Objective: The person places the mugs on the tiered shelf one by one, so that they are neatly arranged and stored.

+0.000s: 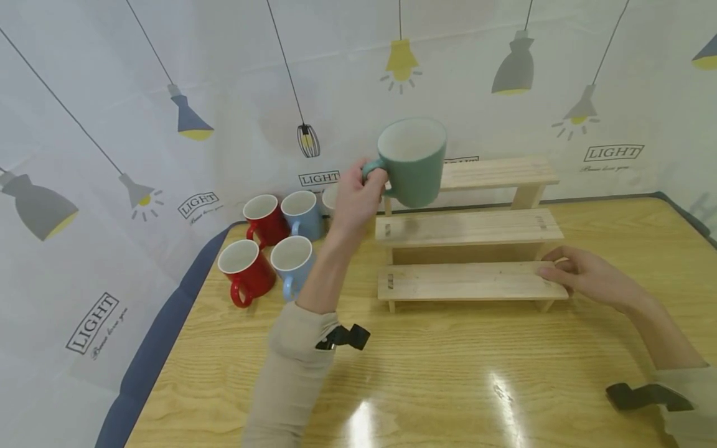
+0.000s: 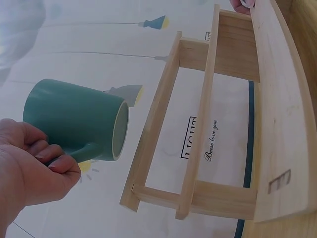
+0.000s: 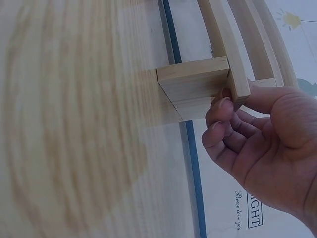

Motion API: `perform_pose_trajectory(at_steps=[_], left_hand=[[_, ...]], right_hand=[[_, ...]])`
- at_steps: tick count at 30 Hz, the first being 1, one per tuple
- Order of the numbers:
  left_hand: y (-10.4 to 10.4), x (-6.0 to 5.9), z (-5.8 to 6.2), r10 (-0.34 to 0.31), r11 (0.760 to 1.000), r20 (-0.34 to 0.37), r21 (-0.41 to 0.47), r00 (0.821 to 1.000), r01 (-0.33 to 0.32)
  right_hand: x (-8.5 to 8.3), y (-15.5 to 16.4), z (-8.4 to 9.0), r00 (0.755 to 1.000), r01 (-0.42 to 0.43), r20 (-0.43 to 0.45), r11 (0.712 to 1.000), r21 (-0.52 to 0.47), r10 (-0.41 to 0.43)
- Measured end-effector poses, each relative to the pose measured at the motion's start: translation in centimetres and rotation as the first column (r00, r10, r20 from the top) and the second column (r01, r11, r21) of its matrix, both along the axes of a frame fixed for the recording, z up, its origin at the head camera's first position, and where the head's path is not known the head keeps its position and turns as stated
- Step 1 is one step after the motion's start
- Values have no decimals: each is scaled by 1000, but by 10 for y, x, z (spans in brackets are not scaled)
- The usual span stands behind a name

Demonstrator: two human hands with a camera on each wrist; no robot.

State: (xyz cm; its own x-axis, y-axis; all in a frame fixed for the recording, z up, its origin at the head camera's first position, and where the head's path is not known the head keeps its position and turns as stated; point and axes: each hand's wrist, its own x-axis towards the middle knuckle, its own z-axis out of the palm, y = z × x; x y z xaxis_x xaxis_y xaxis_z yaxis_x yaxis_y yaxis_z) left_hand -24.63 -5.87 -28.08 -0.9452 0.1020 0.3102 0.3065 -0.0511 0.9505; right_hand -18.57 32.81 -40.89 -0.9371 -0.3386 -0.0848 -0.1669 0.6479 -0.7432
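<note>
Below the green mug (image 1: 417,177) — glossy table (image 1: 437,386); behind — lamp-printed backdrop (image 1: 347,68), perhaps cloth.

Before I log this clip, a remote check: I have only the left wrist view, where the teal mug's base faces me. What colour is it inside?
Observer: In the head view, the teal mug is white inside.
Operator: Is anything standing on the table left of the three-tier wooden rack?
Observer: Yes, mugs: two red mugs, two light-blue mugs, and one more, mostly hidden by the left hand.
Operator: I catch only a sliver of the right hand. What are its fingers doing?
Observer: In the right wrist view, thumb and curled fingers pinch the end of the rack's bottom board.
</note>
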Motion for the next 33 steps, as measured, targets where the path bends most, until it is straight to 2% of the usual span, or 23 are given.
perform_pose_trajectory(at_steps=[9, 16, 26, 33], left_hand=[[21, -13, 0, -25, 1000, -14, 10, 1000, 25], [36, -24, 1, -25, 1000, -4, 10, 1000, 25], [55, -32, 4, -118, 993, -3, -10, 993, 118], [70, -38, 10, -151, 988, 9, -44, 989, 151]], right_hand=[[-1, -1, -3, 1000, 8, -8, 1000, 2, -8], [-2, -10, -4, 1000, -11, -16, 999, -50, 10], [-3, -11, -9, 997, -49, -66, 995, -84, 44], [-4, -11, -10, 995, -70, -82, 991, -115, 61]])
